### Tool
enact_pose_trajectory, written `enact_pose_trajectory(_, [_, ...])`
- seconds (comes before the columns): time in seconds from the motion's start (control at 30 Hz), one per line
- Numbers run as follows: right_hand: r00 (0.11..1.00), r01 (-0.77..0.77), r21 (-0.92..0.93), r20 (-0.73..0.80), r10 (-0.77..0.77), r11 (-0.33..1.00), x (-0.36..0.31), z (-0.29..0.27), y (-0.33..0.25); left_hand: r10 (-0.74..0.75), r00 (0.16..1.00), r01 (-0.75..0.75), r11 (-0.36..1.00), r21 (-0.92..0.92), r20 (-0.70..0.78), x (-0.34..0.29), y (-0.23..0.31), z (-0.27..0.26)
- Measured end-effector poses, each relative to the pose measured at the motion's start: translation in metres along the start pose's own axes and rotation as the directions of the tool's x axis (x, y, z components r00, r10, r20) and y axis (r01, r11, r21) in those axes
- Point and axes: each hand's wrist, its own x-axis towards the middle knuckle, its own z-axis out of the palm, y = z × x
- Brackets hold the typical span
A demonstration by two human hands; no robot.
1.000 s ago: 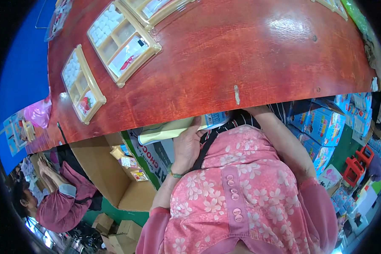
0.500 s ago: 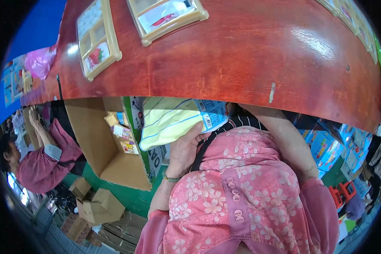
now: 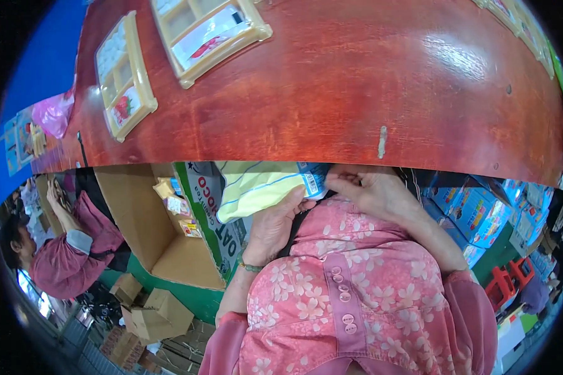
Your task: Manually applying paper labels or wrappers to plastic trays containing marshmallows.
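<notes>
Just under the table's front edge, my left hand (image 3: pixel 274 224) grips a floppy printed package (image 3: pixel 256 190), pale yellow with blue stripes and a blue end bearing a barcode. Its thumb lies on the near side of the package, close to the blue end; the package's far part is hidden by the tabletop. My right hand (image 3: pixel 378 190) is beside that blue end, its fingers bent in a pinch. Whatever those fingertips hold, if anything, I cannot make out.
A red-brown table (image 3: pixel 331 94) carries cream compartment trays (image 3: pixel 126 75). An open cardboard box (image 3: pixel 187 259) with small packets (image 3: pixel 178 205) stands left of my left hand. Blue packages (image 3: pixel 472 212) and a red stool (image 3: pixel 503 287) are at right; a co-worker (image 3: pixel 69 256) sits far left.
My right hand has come out from under the table edge, moving left to the package's blue end. The left hand keeps its hold on the package. The view has shifted slightly.
</notes>
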Motion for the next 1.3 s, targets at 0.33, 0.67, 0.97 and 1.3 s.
enact_pose_trajectory(0.33, [0.997,-0.08,0.13,0.034,0.076,0.988,-0.009,0.009,0.0,-0.032,0.996,0.034,0.999,-0.022,0.085,0.004,-0.001,-0.001])
enact_pose_trajectory(0.67, [0.99,0.024,0.1,-0.141,-0.01,0.995,-0.015,0.016,0.006,-0.039,0.998,0.032,0.993,0.116,0.054,0.008,0.0,0.004])
enact_pose_trajectory(0.97, [0.964,0.187,-0.006,-0.191,-0.185,0.982,-0.017,0.017,0.005,0.068,0.998,-0.069,0.973,0.221,0.013,0.005,0.002,0.018])
enact_pose_trajectory(1.3, [0.938,0.23,0.104,-0.287,-0.192,0.968,-0.02,0.019,0.0,0.129,0.99,-0.138,0.942,0.305,0.051,0.003,0.003,0.017])
